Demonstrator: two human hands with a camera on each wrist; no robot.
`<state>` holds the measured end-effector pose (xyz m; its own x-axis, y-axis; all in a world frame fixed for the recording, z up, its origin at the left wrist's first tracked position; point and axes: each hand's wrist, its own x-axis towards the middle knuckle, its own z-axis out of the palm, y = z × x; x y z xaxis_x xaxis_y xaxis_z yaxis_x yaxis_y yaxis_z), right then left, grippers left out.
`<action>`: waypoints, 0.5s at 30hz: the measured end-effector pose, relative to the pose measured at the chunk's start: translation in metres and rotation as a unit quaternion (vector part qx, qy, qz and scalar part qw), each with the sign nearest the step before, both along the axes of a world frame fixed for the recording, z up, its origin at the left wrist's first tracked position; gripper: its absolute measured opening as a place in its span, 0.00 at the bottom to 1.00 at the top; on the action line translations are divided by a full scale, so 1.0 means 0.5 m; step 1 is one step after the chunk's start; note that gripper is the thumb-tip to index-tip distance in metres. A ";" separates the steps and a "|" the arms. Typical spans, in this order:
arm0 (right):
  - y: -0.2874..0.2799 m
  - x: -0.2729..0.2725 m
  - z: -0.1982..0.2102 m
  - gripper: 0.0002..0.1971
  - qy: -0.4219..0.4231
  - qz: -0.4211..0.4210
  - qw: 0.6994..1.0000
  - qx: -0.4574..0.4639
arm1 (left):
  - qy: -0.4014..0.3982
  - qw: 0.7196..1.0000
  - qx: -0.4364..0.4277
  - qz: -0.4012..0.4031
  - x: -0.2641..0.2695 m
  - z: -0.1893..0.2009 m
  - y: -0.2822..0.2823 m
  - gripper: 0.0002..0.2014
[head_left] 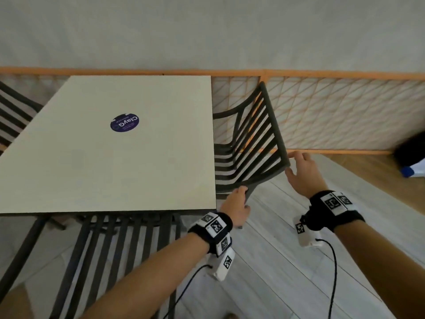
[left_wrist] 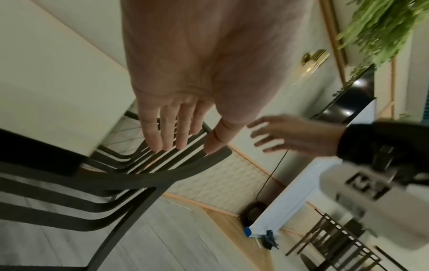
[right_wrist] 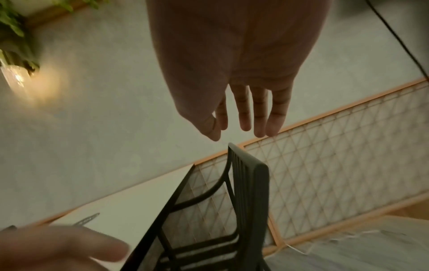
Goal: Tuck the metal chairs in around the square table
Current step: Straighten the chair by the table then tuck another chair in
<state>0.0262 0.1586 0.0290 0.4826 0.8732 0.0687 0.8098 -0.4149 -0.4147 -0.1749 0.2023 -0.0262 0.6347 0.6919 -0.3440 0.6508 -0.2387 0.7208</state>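
Observation:
The square cream table [head_left: 103, 146] carries a round purple sticker [head_left: 124, 122]. On its right side stands a dark metal slatted chair [head_left: 259, 139], its seat partly under the tabletop. My left hand [head_left: 236, 203] is at the chair's near armrest. In the left wrist view its fingers [left_wrist: 160, 139] are straight and the thumb tip touches the chair's rail [left_wrist: 218, 155]. My right hand [head_left: 299, 166] has its fingers spread, just off the near top corner of the backrest. In the right wrist view that hand [right_wrist: 241, 132] hovers a small gap above the backrest [right_wrist: 260, 183].
A second slatted chair [head_left: 119, 245] sits at the table's near side below my left arm, a third [head_left: 16, 111] at the far left. An orange-framed lattice panel [head_left: 333, 111] runs along the wall behind. A dark object [head_left: 411, 153] lies on the floor at right.

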 end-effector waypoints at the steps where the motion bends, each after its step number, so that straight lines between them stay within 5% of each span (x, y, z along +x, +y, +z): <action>1: 0.022 0.015 -0.001 0.18 0.000 0.008 1.000 0.008 | 0.019 1.000 0.008 0.009 0.038 -0.025 0.008 0.29; 11: 0.196 0.120 -0.143 0.33 0.072 -0.025 0.997 -0.011 | 0.194 0.972 0.023 0.127 0.181 -0.296 0.178 0.38; 15: 0.240 0.133 -0.188 0.33 0.040 -0.056 0.998 -0.006 | 0.210 0.971 0.017 0.116 0.188 -0.369 0.224 0.28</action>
